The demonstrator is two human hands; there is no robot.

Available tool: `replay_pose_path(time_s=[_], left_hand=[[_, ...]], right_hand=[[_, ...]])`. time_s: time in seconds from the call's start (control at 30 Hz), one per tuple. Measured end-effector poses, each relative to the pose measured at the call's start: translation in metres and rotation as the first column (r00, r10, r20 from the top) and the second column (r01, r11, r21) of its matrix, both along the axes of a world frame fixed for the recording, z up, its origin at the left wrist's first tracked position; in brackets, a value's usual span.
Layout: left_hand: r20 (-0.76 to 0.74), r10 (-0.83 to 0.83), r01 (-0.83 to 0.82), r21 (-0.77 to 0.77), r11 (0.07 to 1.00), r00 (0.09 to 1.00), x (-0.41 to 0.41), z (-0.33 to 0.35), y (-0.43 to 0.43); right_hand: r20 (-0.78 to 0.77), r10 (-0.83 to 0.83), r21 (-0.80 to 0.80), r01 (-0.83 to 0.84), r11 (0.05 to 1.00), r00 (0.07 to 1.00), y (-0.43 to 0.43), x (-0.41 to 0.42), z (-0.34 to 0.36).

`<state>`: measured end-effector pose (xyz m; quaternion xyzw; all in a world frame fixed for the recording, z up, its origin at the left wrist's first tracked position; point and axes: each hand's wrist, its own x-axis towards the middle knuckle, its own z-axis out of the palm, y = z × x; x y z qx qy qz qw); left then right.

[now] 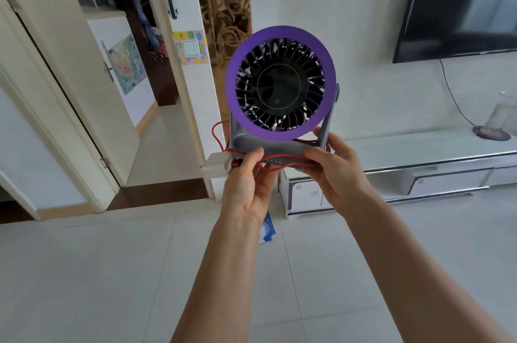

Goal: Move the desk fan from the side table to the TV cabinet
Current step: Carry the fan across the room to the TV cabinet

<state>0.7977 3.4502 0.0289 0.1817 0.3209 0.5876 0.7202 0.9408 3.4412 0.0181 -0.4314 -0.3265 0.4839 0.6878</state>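
Two hands' fingers (253,154) gripping desk fan (280,82) base, upright, midair

Two bare arms in shot, nothing worn on either. Left forearm (223,272) uncovered all the way to the near edge of frame, slim, with faint tendon lines toward the wrist. Right forearm (405,258) likewise uncovered to the near right corner, looking wider there from lens stretch. Left hand (246,189) bare, seen from the back, with ridges of tendon and a crease at the wrist; thumb short-nailed. Right hand (335,175) bare too, with knuckles and thumb side showing and nails trimmed short as far as can be made out. Slightly soft focus, finer detail unreadable.
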Motion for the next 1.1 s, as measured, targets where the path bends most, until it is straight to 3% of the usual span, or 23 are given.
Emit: replay_pose_path(time_s=[0.43,0.83,1.1], left_hand=[[0.026,0.0,0.0,-0.025,1.0,1.0,0.077,-0.009,0.192],[-0.008,-0.144,0.143,-0.034,0.989,0.99,0.136,-0.007,0.408],[-0.042,-0.248,0.246,-0.038,0.969,0.968,0.187,-0.041,0.522]], right_hand=[[-0.027,0.005,0.0,-0.005,1.0,1.0,0.186,0.076,-0.007],[-0.057,-0.126,-0.014,0.125,0.992,0.99,0.383,0.132,-0.011],[-0.062,-0.201,-0.062,0.197,0.978,0.978,0.481,0.184,-0.037]])
